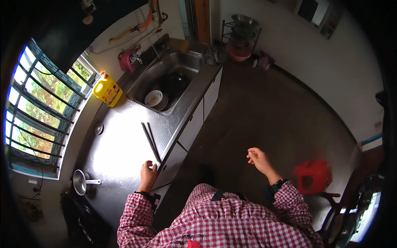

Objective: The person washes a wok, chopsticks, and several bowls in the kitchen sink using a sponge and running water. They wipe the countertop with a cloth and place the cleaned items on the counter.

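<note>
My left hand [148, 174] is over the front edge of the stainless steel counter [124, 198], close to the lower ends of a pair of dark chopsticks [150, 141] lying there. Whether its fingers touch them cannot be told. Away from the counter, above the floor, my right hand [259, 159] hangs with loosely curled fingers and no object visible in it. Bowls [154, 98] and a dark round vessel [176, 83] lie in the sink [170, 112].
A yellow detergent jug [108, 90] stands by the barred window. Along the counter's wall side are a sink strainer [99, 128] and a small metal pan [80, 182]. A red plastic stool [312, 176] stands right; a rack [223, 31] holds stacked basins.
</note>
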{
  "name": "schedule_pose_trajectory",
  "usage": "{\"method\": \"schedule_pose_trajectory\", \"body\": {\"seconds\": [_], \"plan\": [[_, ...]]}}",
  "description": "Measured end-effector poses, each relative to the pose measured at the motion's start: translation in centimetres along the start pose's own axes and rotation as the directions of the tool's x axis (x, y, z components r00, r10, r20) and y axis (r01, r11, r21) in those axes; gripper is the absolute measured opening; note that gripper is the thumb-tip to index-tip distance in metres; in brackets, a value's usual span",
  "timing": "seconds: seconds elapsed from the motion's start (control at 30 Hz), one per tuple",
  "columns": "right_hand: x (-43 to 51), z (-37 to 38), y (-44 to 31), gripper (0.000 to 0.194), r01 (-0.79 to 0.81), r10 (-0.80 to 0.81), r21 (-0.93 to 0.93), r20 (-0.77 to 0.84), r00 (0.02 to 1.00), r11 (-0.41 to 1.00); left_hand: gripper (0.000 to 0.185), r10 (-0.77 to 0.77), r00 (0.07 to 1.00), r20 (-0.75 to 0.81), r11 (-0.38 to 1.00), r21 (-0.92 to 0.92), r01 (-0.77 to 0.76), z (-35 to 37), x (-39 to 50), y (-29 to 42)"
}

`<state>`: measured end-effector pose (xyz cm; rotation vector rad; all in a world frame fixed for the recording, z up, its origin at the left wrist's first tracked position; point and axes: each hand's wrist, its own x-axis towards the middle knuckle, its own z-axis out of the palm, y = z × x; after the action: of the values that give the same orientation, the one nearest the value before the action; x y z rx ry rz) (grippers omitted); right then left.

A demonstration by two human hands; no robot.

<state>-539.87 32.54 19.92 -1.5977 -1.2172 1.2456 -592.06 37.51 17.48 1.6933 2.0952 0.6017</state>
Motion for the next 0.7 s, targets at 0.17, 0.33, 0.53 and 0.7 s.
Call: {"method": "schedule_pose_trajectory", "body": {"seconds": [0.17, 0.33, 0.53, 0.7], "plan": [[9.0, -1.0, -3.9, 0.024, -0.043, 0.044, -0.015, 0.044, 0.998, 0.999, 0.060, -0.190, 0.982, -0.003, 0.981, 0.045, 0.189, 0.7, 4.9, 2.6], [19.0, -0.6, -7.2, 0.025, -0.034, 0.040, -0.139, 0.042, 0.998, 0.990, 0.051, -0.319, 0.944, 0.083, 0.935, 0.191, 0.299, 0.2, 8.1, 3.7], [31.9, 0.7, -8.2, 0.027, -0.048, 0.071, -0.178, 0.126, 0.989, 0.983, 0.024, -0.344, 0.939, 0.001, 0.918, 0.211, 0.336, 0.8, 9.9, 4.2], [42.8, 0.9, -9.5, 0.026, -0.012, 0.019, -0.187, 0.032, 0.999, 0.982, 0.014, -0.314, 0.944, -0.106, 0.867, 0.373, 0.330, 1.6, 9.6, 3.7]]}}
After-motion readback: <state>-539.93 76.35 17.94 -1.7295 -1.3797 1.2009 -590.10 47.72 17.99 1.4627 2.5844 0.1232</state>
